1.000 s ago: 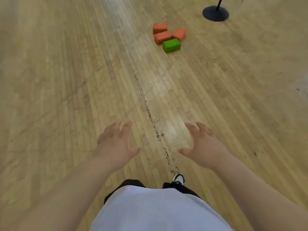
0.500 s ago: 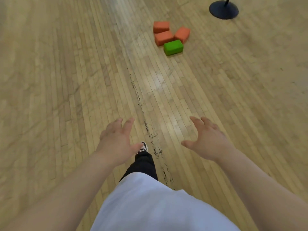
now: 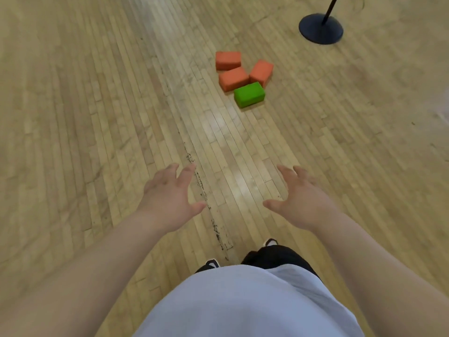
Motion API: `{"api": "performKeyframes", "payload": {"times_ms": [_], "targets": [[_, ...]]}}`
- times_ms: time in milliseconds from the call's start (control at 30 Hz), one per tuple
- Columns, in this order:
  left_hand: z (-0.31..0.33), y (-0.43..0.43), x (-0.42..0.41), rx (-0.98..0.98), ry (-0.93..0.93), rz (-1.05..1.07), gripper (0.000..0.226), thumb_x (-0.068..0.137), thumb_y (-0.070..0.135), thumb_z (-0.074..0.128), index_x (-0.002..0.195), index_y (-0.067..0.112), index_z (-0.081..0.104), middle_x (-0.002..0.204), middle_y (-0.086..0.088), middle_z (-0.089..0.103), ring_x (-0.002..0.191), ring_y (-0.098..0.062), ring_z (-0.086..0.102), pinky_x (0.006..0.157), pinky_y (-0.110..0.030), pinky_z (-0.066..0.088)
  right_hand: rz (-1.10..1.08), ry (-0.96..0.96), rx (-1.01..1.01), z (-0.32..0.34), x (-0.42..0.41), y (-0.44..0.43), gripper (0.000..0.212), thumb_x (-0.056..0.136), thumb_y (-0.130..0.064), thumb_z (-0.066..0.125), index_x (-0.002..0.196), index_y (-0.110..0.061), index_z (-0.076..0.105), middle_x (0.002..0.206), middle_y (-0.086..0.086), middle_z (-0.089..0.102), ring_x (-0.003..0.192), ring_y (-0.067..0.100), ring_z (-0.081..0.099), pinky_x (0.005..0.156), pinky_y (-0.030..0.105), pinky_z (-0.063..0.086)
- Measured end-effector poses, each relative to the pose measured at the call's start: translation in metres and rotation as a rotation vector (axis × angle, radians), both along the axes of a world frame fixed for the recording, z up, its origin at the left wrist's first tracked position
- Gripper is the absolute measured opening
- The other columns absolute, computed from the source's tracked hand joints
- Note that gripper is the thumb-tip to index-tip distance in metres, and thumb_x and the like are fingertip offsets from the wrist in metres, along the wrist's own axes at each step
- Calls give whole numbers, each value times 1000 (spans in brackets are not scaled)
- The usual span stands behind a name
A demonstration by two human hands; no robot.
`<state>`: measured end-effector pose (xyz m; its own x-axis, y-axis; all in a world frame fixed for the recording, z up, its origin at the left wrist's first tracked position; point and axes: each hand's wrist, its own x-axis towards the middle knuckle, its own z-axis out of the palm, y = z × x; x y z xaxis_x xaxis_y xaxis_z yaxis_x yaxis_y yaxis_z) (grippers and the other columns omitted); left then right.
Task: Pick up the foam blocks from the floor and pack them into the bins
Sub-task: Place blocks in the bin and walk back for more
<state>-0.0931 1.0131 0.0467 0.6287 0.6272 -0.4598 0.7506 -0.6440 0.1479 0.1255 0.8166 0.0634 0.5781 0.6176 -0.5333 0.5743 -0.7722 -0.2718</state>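
A pale plank floor point(image 3: 97, 117) of glossy wood stretches ahead, scuffed along one seam. My left hand point(image 3: 167, 200) and right hand point(image 3: 303, 200) hover above it, fingers spread, holding nothing. Well ahead, near a round black stand base point(image 3: 320, 29), three brick-shaped orange foam blocks point(image 3: 233, 79) cluster together, with a green block point(image 3: 249, 94) just beside them, its long axis lying crosswise.

Bare boards ahead, blocks bunched tight.

I see only wooden floor point(image 3: 102, 122) between the cluster and my left hand point(image 3: 167, 200) and right hand point(image 3: 303, 203), both held out with fingers spread and holding nothing. The green block point(image 3: 249, 94) sits nearest, its near and right sides exposed. Its far side is hemmed in by the middle orange block point(image 3: 233, 79) and the right orange block point(image 3: 261, 72), with the far orange block point(image 3: 228, 60) behind. A black stand base point(image 3: 320, 29) stands well apart, beyond and rightward.
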Motion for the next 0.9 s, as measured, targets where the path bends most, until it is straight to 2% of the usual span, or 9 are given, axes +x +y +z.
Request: {"api": "performKeyframes", "payload": {"times_ms": [333, 667, 900], "targets": [[-33, 125, 206, -42, 34, 91, 99, 88, 76, 52, 160, 38, -4, 169, -10, 6, 155, -33, 8, 124, -53, 18, 75, -1, -25, -44, 223, 144, 100, 84, -68, 64, 161, -41, 6, 170, 5, 9, 155, 31, 13, 123, 52, 23], [-18, 255, 403, -50, 50, 186, 100, 86, 75, 55, 160, 38, 0, 169, -10, 10, 155, -32, 10, 124, -53, 21, 286, -20, -57, -43, 444, 313, 102, 83, -71, 62, 162, -37, 5, 170, 9, 9, 154, 36, 15, 122, 55, 24], [-79, 407, 540, -136, 94, 148, 101, 85, 72, 60, 160, 39, 0, 169, -6, 8, 155, -31, 9, 123, -52, 21, 292, -16, -180, -105, 574, 453, 102, 83, -69, 63, 162, -38, 7, 170, 8, 7, 154, 35, 15, 119, 54, 25]]}}
